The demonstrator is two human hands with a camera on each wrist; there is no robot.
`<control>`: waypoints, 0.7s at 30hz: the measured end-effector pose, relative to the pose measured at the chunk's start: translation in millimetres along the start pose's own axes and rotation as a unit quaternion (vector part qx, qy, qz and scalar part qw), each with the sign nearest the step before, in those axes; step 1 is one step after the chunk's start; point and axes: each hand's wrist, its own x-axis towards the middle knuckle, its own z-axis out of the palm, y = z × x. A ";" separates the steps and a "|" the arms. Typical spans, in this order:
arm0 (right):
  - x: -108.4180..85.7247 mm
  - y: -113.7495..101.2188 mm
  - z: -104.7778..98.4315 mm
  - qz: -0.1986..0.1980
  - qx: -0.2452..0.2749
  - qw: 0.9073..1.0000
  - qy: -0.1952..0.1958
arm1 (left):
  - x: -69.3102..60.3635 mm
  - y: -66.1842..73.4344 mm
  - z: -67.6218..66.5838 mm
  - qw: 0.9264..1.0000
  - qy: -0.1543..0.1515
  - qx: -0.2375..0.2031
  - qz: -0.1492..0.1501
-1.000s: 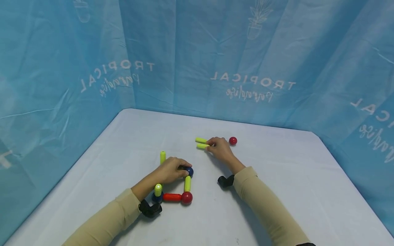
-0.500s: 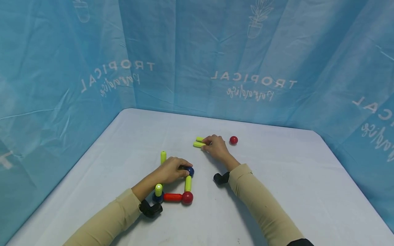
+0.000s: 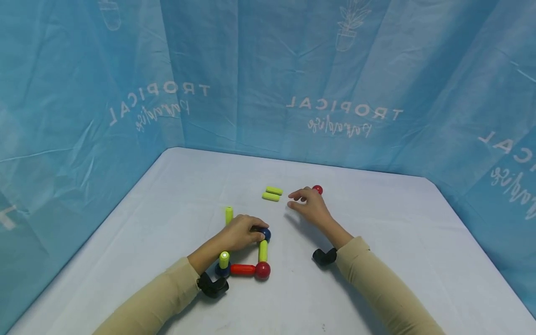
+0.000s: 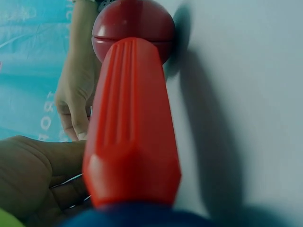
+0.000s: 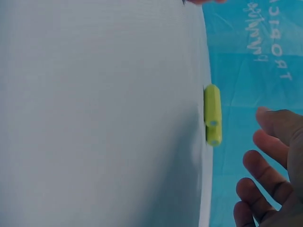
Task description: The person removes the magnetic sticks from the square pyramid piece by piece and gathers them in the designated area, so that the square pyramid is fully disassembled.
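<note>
My left hand (image 3: 242, 233) grips the dark blue ball (image 3: 265, 234) at the far right corner of a ball-and-rod frame. A yellow-green rod (image 3: 263, 251) links that ball to a dark red ball (image 3: 262, 270). From there a red rod (image 3: 243, 270), large in the left wrist view, runs to another blue ball (image 3: 223, 270) bearing an upright yellow-green rod (image 3: 224, 259). Another yellow-green rod (image 3: 229, 215) rises behind my left hand, which hides its base. My right hand (image 3: 311, 205) hovers with parted fingers, holding nothing, right of two loose yellow-green rods (image 3: 271, 197).
A loose red ball (image 3: 318, 189) lies behind my right hand, partly hidden. The white table (image 3: 377, 260) is bordered by blue printed curtains (image 3: 251, 93) at the back and sides. Black wrist cameras (image 3: 212, 285) hang beneath both wrists.
My right hand has let go of the two yellow-green rods, now lying side by side, and drawn back to the right. My left hand and the frame have shifted slightly right.
</note>
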 end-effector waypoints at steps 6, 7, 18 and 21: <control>-31.1 16.3 -25.5 -0.026 -0.008 0.999 0.025 | 14.4 23.1 17.8 1.000 -0.014 0.007 0.021; -36.7 19.0 -29.8 -0.026 -0.010 0.999 0.028 | 17.6 27.1 21.7 0.999 -0.017 0.010 0.025; -76.0 42.5 -57.8 -0.023 -0.001 0.999 0.045 | 42.0 69.4 53.3 0.998 -0.034 0.028 0.041; -80.9 44.0 -59.5 -0.021 0.004 0.999 0.048 | 40.9 79.6 48.0 0.998 -0.029 0.022 0.045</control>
